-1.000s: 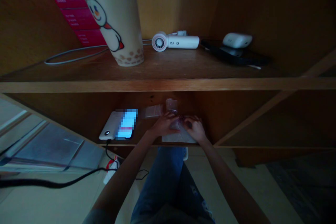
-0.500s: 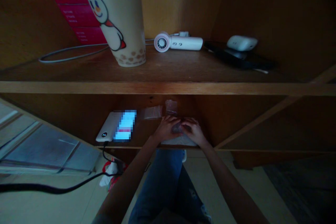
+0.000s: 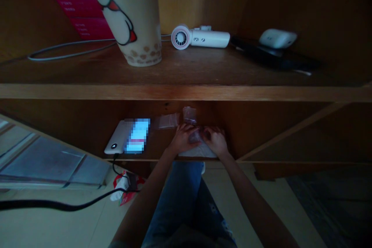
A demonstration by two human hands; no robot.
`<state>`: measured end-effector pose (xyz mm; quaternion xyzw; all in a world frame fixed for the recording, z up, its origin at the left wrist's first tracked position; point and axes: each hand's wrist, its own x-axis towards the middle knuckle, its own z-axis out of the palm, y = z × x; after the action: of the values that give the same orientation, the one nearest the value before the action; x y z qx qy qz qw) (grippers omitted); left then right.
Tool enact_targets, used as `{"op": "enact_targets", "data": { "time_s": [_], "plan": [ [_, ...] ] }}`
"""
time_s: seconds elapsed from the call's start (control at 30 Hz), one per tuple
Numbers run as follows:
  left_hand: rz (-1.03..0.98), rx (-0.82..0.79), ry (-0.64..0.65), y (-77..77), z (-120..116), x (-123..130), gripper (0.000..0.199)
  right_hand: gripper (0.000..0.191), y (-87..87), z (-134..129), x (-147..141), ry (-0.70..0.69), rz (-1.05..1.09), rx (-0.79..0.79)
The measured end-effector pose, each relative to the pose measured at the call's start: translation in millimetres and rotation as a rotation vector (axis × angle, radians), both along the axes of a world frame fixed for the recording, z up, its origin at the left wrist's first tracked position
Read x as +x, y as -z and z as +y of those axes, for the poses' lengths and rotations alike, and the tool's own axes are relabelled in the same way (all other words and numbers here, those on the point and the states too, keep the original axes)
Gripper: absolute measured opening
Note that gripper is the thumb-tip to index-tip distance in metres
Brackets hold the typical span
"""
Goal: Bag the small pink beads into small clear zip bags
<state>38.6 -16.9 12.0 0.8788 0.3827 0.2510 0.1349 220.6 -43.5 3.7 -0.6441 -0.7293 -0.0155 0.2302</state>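
I have a thin, clear plastic packet (image 3: pixel 195 136) between my left hand (image 3: pixel 184 139) and right hand (image 3: pixel 215 140), above a pale sheet (image 3: pixel 202 151) at the front of the lower shelf (image 3: pixel 158 143). The fingers of both hands are bent inward at it; whether they are clamped on plastic or merely touching, I can't tell. I'd expect it to be light, limp and slippery, easily creased, best pinched at a flat edge. My knuckles hide its far side, and the dimness blurs its contents and whether sheet and packet are one piece. Two small clear bags (image 3: pixel 190 114) (image 3: pixel 168 121) lie just behind.
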Motion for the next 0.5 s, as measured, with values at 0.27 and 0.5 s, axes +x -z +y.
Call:
{"op": "enact_targets", "data": {
  "time_s": [0.27, 0.5],
  "plan": [
    [-0.031, -0.009, 0.001, 0.3, 0.7, 0.1, 0.059, 0.015, 1.4, 1.6, -3.1, -0.049, -0.016, 0.044],
    [-0.019, -0.019, 0.014, 0.6, 0.3, -0.3, 0.061, 0.01, 1.2, 2.9, 0.2, -0.072, 0.067, -0.008]
  ]
}}
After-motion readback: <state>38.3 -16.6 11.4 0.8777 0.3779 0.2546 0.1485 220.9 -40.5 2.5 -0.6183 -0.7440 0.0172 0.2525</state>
